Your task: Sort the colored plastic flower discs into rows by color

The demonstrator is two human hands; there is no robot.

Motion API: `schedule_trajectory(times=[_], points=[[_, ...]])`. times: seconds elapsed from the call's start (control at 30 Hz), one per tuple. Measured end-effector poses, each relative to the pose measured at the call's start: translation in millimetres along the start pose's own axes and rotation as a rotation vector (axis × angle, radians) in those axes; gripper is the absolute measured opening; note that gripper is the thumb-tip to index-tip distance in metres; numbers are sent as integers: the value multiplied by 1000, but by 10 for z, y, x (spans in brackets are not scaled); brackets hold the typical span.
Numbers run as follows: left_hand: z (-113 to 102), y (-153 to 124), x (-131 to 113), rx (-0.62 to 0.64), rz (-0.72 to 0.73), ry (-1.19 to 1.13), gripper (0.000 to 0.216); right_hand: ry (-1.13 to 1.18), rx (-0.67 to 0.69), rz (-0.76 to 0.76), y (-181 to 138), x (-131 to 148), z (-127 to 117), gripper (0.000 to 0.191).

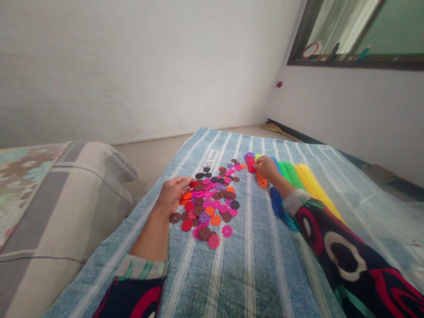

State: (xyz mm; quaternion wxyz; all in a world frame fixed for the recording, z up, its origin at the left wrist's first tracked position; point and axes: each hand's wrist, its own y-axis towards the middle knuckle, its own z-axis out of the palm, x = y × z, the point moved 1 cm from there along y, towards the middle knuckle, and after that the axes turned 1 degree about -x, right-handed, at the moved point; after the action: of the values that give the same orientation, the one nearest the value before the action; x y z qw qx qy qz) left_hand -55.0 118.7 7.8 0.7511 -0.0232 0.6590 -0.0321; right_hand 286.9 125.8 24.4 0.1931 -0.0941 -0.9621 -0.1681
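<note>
My left hand (172, 195) is at the left edge of a loose pile of flower-shaped plastic discs (208, 204) in pink, brown, red, orange, purple and black. Its thumb and fingers are closed together at a red disc (193, 183). Farther right, my right hand (268, 169) pinches with its fingertips at a row of red discs (251, 164); whatever is between the fingers is too small to make out. An orange row (262, 181) lies just under this hand. Beside my right forearm are long stacked rows in yellow (314, 190), green (292, 175) and blue (275, 203).
A blue-and-white striped cloth (232, 282) covers the table. Clear plastic sheeting (367, 198) lies on its right side. To the left stands a surface draped in a grey striped cover (82, 198). White walls (165, 66) and a window (364, 35) are behind.
</note>
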Motion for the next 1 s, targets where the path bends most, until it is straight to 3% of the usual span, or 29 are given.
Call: schedule_trajectory(times=[0.3, 0.6, 0.77, 1.0], points=[[-7, 8, 18, 6, -5, 14, 34, -85, 46, -35, 36, -29, 178, 17], [1, 9, 14, -2, 3, 14, 32, -120, 23, -150, -83, 44, 195, 19], [-1, 16, 16, -7, 5, 7, 30, -58, 59, -284, -342, 227, 226, 15], [1, 7, 14, -12, 3, 17, 32, 100, 179, -517, -867, 710, 384, 8]])
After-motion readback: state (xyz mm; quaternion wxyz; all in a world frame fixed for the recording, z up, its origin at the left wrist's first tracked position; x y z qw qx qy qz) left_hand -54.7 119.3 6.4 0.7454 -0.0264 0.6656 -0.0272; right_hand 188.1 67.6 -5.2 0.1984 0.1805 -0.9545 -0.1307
